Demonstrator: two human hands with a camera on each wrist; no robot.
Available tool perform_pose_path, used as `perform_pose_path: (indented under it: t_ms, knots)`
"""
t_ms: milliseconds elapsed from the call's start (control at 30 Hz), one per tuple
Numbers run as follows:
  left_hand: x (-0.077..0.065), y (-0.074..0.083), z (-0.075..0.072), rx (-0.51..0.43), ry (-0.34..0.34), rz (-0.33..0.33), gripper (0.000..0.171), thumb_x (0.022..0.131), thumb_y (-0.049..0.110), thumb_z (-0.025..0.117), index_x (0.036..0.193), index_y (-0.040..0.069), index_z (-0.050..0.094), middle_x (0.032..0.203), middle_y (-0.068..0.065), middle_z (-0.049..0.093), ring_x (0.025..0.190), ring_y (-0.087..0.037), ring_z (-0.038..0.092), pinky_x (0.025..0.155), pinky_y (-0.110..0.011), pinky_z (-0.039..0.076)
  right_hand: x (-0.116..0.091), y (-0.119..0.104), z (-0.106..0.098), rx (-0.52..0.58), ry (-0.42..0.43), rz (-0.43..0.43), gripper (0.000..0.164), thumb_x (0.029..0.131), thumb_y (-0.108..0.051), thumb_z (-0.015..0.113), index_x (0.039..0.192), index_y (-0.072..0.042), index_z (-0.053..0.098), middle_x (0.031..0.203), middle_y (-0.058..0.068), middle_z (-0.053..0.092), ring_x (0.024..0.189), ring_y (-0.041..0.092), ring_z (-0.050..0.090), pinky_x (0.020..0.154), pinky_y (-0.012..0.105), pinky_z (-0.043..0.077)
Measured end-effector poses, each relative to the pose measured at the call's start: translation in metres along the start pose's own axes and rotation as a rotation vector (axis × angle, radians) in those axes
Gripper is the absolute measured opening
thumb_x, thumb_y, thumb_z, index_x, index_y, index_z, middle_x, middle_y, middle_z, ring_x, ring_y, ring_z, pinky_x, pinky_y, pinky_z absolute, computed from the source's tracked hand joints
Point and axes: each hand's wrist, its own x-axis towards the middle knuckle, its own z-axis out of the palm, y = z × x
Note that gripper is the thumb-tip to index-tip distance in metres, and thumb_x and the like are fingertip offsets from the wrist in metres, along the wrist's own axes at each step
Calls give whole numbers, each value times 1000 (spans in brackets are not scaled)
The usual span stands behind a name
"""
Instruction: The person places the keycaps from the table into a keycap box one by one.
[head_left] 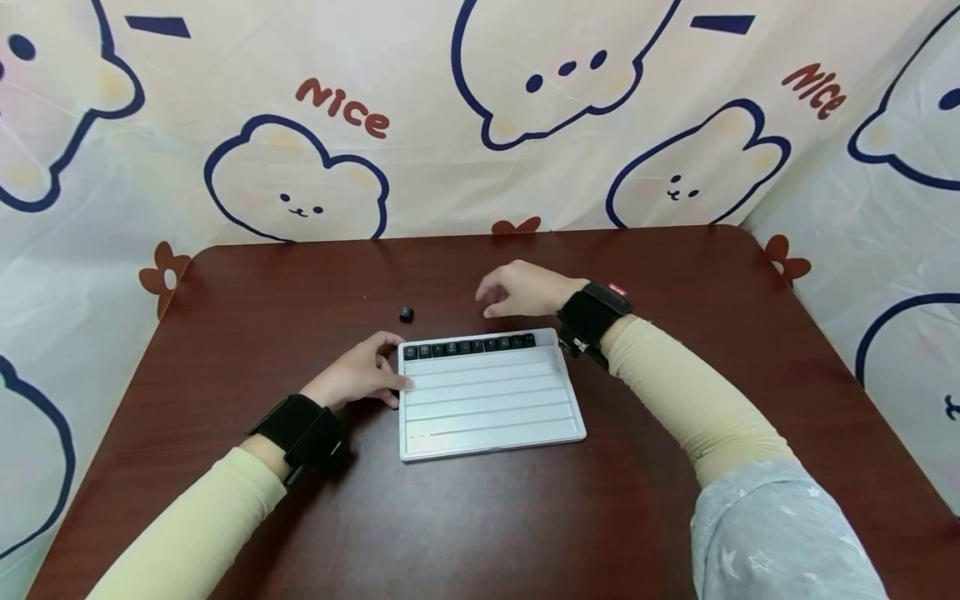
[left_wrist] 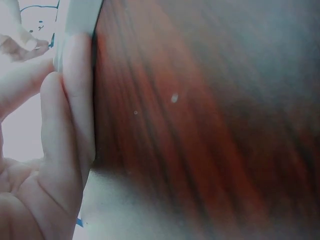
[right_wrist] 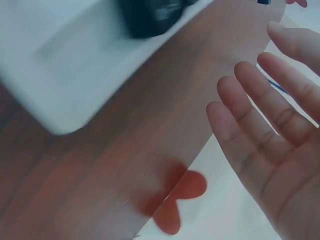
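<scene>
A white ridged tray lies on the table, with a row of several black keycaps along its far edge. My left hand pinches the tray's left edge, its thumb over the top face. Close up in the left wrist view, the fingers lie along the tray's side. Beyond the tray's far edge hovers my right hand, its fingers loosely bent and holding nothing. One loose black keycap sits on the table past the tray's far left corner, to the left of the right hand.
Under everything is a dark reddish-brown wooden table with rounded far corners. A pale cloth printed with cartoon animals hangs behind and at both sides of it. Each wrist wears a black strap.
</scene>
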Motion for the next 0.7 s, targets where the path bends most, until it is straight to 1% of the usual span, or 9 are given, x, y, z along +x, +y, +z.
perform_pose_path:
  t_ms: [133, 300, 500, 700]
  knots:
    - [2, 1, -1, -7, -2, -5, 66, 92, -2, 75, 146, 1, 38, 81, -14, 57, 57, -18, 64, 60, -27, 59, 18, -9, 0, -27, -41, -24, 30, 97, -16, 74, 125, -6, 71, 112, 5, 70, 103, 19, 63, 91, 35, 54]
    - [4, 1, 0, -19, -6, -16, 66, 92, -1, 75, 146, 2, 38, 80, -14, 57, 57, -18, 64, 60, -27, 59, 37, -20, 7, -29, -59, -33, 31, 96, -14, 74, 126, -6, 70, 113, 6, 70, 105, 20, 62, 93, 34, 53]
    - [2, 1, 0, -20, -8, -15, 66, 91, -2, 75, 146, 2, 38, 79, -14, 56, 56, -18, 64, 60, -26, 59, 51, -36, 14, -35, -65, -42, 31, 94, -11, 76, 124, -5, 71, 113, 8, 71, 104, 21, 63, 92, 33, 54]
    - [0, 1, 0, -30, -13, -15, 66, 91, -2, 75, 145, 1, 38, 77, -12, 57, 56, -17, 64, 59, -26, 58, 64, -51, 18, -11, -59, -23, 33, 94, -9, 76, 126, -6, 71, 112, 8, 70, 102, 21, 63, 91, 30, 54]
